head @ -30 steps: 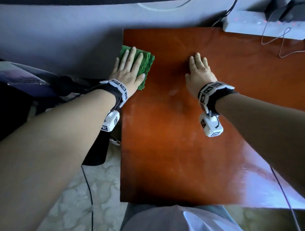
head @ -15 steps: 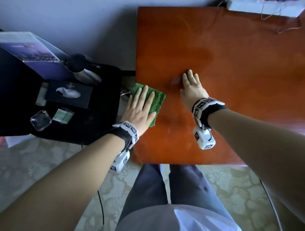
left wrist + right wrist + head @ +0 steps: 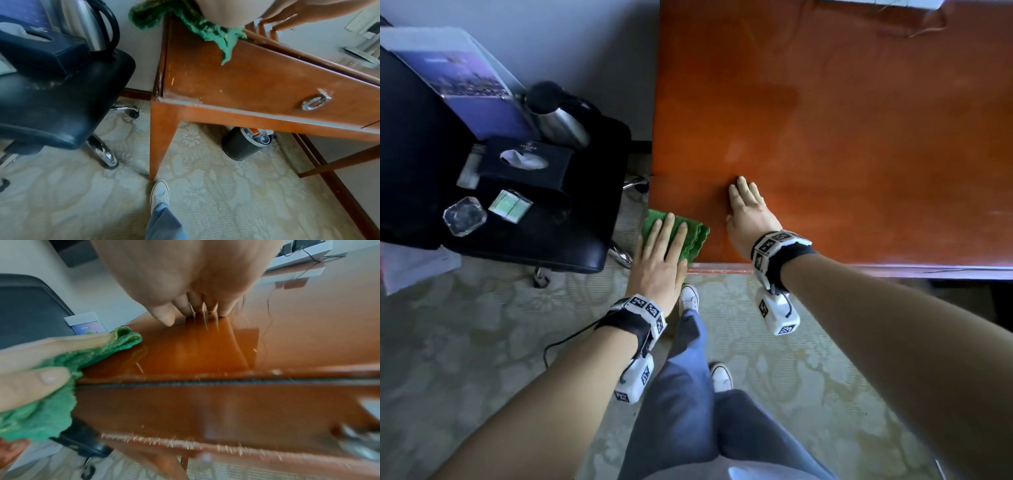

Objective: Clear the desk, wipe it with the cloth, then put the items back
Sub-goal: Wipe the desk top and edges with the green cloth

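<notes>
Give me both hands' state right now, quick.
Left hand: open, straight fingers pressing the green cloth at the desk's near-left corner.
Right hand: open, flat on the desk, holding nothing.

Green cloth [image 3: 690,236] folded, overhanging desk [image 3: 859,137] near-left corner (wood, glossy).

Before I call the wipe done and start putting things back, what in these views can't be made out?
- Desk: far and right parts cut off by the head view's frame.
- Green cloth: mostly covered by the left hand.
- Drawer front: blurred in the right wrist view.
- Tissue box logo: too small to read.
- Bin contents: partly hidden under the desk.
</notes>
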### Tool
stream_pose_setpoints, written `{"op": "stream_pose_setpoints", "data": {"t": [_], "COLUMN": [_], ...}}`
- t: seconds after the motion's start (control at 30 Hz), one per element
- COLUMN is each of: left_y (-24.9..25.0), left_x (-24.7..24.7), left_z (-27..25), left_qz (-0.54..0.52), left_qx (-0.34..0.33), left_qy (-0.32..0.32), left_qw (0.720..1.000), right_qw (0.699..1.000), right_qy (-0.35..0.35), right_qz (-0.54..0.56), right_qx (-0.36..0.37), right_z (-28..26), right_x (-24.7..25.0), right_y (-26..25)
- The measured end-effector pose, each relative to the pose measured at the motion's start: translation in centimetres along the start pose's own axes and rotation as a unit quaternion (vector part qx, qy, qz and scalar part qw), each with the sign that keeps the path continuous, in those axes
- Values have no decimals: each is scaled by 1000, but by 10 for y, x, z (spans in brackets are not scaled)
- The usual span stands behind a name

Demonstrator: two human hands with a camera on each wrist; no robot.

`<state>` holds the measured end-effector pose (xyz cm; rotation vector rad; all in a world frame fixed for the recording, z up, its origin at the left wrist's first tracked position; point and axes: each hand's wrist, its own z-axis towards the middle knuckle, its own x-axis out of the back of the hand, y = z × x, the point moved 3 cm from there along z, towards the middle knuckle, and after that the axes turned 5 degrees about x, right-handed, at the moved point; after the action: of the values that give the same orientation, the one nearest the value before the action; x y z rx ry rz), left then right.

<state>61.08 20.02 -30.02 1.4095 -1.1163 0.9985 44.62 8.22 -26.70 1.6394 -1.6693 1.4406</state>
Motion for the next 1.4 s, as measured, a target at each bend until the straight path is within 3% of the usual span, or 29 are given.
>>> {"op": "stream_pose_setpoints", "data": {"t": [0.13,0.3,0.5,0.67,0.8,1.13,1.4], "left_y": [16,57,110,140,147,129,102], "left_x": [3,56,148,234,276,309,320], "left_z": [-38,-50,-27,-7,-7,-12,-12], "left_qz": [-50,23,-54,-88,-96,-144,-280], "left_qx": [21,15,24,-29,-46,-40,-8], "left_qy": [41,-32,-127,-135,-122,-97,-141], "left_qw": [998,999,990,987,987,984,950], "right_qw": [999,999,998,995,989,986,982], "right_qy": [-31,-50,9,67,132,159,174], "right_qz": [17,11,48,23,15,-16,-34], "right_qx": [13,4,40,67,63,50,62], "right_z": [-63,-122,-154,-178,-194,-201,-201], "right_x": [-6,20,111,177,212,233,246], "right_y": [-4,-14,-38,-61,-72,-93,-102]}}
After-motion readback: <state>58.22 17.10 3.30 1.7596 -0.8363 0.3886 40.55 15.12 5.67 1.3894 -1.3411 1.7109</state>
